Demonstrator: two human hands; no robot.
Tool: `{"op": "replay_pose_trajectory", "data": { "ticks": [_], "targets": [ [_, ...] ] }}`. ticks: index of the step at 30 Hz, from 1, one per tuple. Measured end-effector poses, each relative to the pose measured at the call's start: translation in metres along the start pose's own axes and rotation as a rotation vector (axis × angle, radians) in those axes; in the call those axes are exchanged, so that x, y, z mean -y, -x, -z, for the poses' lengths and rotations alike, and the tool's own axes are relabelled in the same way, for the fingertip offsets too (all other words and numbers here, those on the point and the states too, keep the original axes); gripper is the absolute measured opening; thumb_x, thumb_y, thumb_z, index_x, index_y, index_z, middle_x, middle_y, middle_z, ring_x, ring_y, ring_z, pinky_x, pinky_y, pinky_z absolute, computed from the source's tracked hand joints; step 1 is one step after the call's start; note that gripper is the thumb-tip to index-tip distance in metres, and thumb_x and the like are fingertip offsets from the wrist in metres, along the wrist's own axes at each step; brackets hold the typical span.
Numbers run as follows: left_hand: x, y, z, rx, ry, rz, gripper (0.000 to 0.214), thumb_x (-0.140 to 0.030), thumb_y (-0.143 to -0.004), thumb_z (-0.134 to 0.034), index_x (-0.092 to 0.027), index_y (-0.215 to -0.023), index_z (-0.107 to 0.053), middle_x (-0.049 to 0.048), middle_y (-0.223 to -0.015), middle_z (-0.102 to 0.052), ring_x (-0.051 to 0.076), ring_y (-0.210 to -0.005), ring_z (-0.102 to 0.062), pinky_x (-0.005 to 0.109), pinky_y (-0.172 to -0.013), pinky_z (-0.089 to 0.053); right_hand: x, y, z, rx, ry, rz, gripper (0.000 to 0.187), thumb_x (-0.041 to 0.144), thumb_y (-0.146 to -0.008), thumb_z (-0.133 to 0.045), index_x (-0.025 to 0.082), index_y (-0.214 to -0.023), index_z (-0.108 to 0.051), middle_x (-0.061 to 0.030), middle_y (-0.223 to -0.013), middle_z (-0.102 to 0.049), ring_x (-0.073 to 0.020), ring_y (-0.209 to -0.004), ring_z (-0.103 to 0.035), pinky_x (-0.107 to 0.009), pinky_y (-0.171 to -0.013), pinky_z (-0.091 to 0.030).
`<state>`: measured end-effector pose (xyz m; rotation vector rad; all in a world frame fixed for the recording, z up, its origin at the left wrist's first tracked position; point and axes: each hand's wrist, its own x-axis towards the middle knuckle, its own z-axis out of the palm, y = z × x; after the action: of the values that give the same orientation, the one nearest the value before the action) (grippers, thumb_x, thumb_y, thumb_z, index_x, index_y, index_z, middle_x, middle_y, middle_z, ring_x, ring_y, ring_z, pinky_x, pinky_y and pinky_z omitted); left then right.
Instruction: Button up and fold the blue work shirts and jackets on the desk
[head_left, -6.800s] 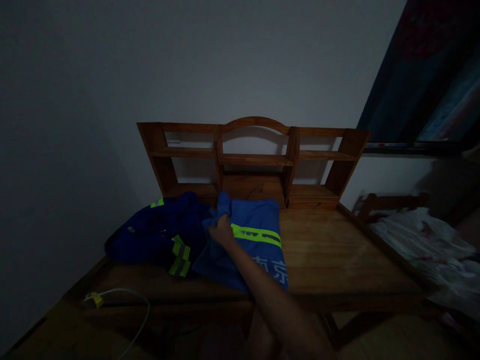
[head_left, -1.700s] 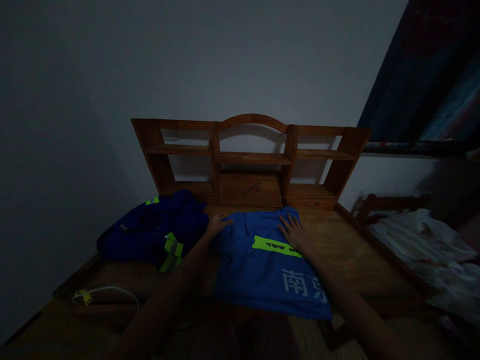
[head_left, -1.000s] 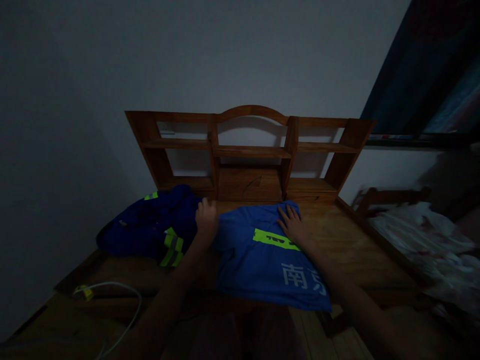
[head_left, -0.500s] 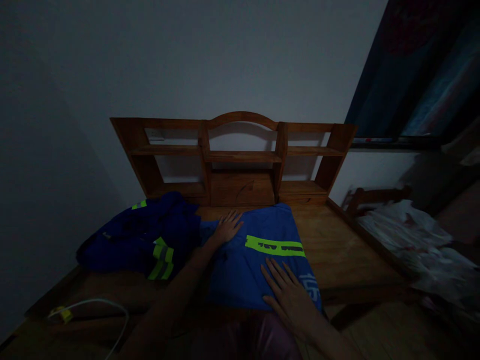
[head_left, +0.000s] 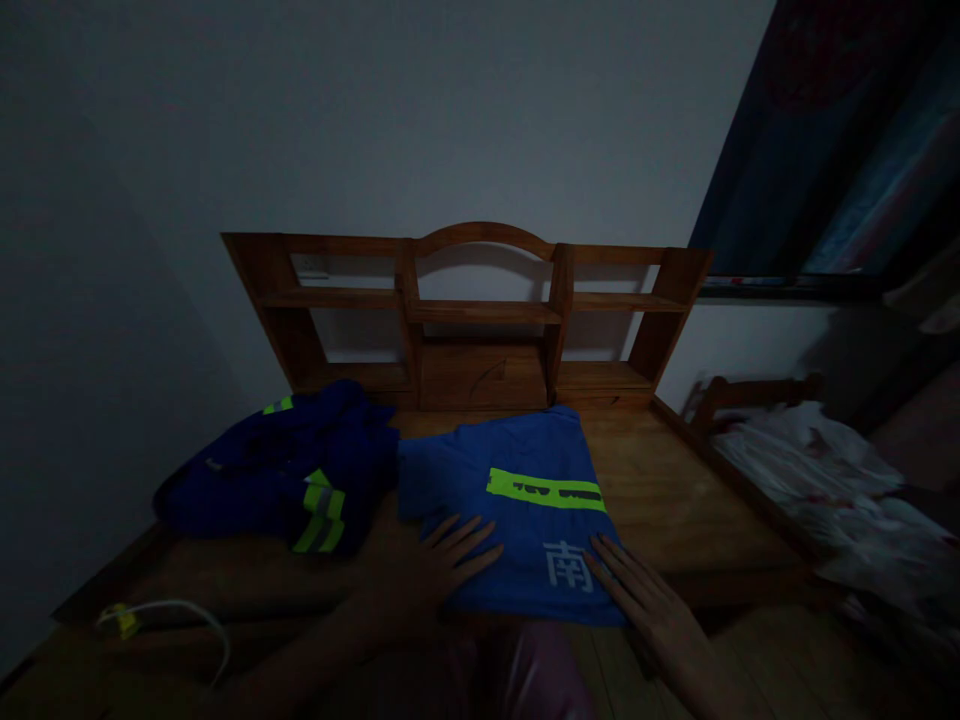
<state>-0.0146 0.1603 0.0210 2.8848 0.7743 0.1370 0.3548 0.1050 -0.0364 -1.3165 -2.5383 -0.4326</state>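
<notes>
A blue shirt (head_left: 525, 540) with a bright yellow-green strip and a white printed character lies flat on the wooden desk (head_left: 675, 480). My left hand (head_left: 442, 565) rests at the shirt's lower left side, its fingers spread over the cloth. On the lower right edge, beside the white character, lies my right hand (head_left: 645, 595), fingers stretched out. A darker blue garment (head_left: 277, 470) with yellow-green and grey bands sits bunched up to the left of the shirt.
A wooden shelf unit (head_left: 487, 312) stands along the back of the desk against the wall. A pale cable (head_left: 187, 605) with a yellow piece is at the front left. White plastic bags (head_left: 817, 460) lie beyond the desk's right edge.
My left hand has come down toward me from the shirt's upper left part. My right hand has shifted right to the edge, and the white character is now uncovered.
</notes>
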Motion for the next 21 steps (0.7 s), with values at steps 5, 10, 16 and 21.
{"op": "replay_pose_trajectory", "data": {
  "ticks": [5, 10, 16, 21],
  "targets": [
    [0.009, 0.018, -0.019, -0.074, -0.064, 0.066, 0.063, -0.043, -0.092, -0.04, -0.029, -0.146, -0.011, 0.0059, -0.15, -0.022, 0.025, -0.137, -0.023, 0.047, -0.111, -0.019, -0.004, -0.003, 0.005, -0.014, -0.18, 0.001, 0.074, -0.003, -0.076, -0.031, 0.026, -0.144, -0.026, -0.0018, -0.147, -0.028, -0.0167, -0.134, -0.03, -0.036, -0.105, -0.039],
    [0.003, 0.025, -0.013, -0.089, 0.001, 0.166, 0.07, -0.047, -0.086, -0.048, -0.032, -0.145, -0.013, 0.0041, -0.148, -0.027, 0.025, -0.134, -0.03, 0.043, -0.111, -0.025, -0.011, -0.013, 0.028, -0.056, -0.516, -0.104, 0.063, 0.008, -0.081, -0.036, 0.026, -0.141, -0.035, -0.0033, -0.143, -0.036, -0.0198, -0.13, -0.037, -0.041, -0.107, -0.037],
    [-0.015, 0.01, -0.012, -0.158, 0.025, 0.345, 0.074, -0.032, -0.082, -0.054, -0.032, -0.145, -0.016, 0.0055, -0.14, -0.042, 0.025, -0.123, -0.045, 0.04, -0.103, -0.036, -0.023, -0.045, 0.074, -0.159, -0.731, -0.227, 0.05, 0.016, -0.084, -0.041, 0.023, -0.133, -0.048, -0.0057, -0.13, -0.052, -0.0219, -0.119, -0.05, -0.039, -0.101, -0.042],
    [-0.011, -0.016, 0.039, -0.418, -0.022, 0.503, 0.041, -0.019, -0.085, -0.044, -0.023, -0.125, -0.05, 0.0071, -0.118, -0.06, 0.021, -0.104, -0.058, 0.034, -0.091, -0.044, -0.053, -0.077, 0.119, -0.354, -0.672, -0.314, 0.034, 0.023, -0.084, -0.048, 0.019, -0.115, -0.061, -0.0064, -0.11, -0.065, -0.0225, -0.099, -0.061, -0.037, -0.086, -0.051]
  ]
}}
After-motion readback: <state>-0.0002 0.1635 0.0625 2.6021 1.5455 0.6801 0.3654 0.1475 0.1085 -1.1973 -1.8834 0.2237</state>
